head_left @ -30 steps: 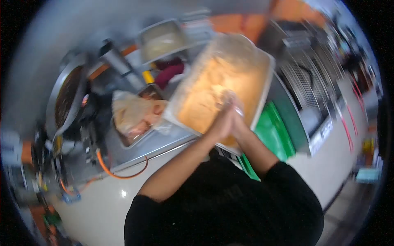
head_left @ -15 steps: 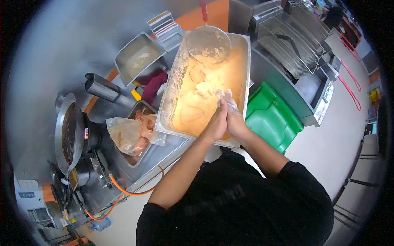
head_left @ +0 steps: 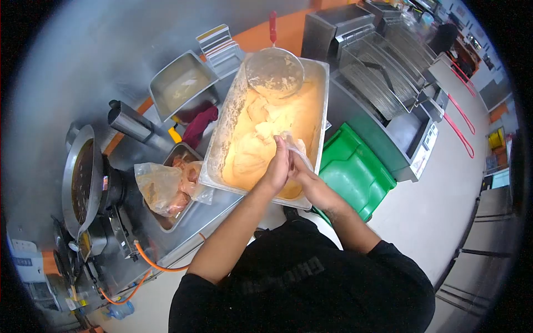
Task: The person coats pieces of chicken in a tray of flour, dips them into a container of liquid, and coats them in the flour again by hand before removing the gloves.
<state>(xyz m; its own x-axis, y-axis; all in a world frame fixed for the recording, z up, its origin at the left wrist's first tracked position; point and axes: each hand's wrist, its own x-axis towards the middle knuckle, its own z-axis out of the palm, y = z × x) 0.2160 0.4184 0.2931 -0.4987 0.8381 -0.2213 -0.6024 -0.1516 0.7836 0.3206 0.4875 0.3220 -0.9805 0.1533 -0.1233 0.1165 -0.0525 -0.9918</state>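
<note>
My left hand [head_left: 277,171] and my right hand [head_left: 308,184] meet over the near end of a deep metal pan [head_left: 325,108]. Thin clear plastic, seemingly a disposable glove [head_left: 298,145], stands up from between them. Fingers of both hands are closed around it, with the left thumb pointing up; whether any finger is inside the plastic I cannot tell. Pale orange breading flour [head_left: 244,161] fills the pan, with coated lumps [head_left: 265,130] heaped mid-pan. At the pan's far end rests a round mesh strainer [head_left: 276,72] with a red handle, flour clinging to its mesh.
Left of the pan, a bag of raw meat [head_left: 166,186] lies in a steel tray. A wok [head_left: 83,180] of dark liquid stands on a burner farther left. To the right are a green bin [head_left: 358,172] and a fryer with wire baskets [head_left: 377,72].
The view has shifted, moving the whole scene slightly left and down. My hands have turned against each other, and the plastic now stands up between them instead of lying over the right fingers.
</note>
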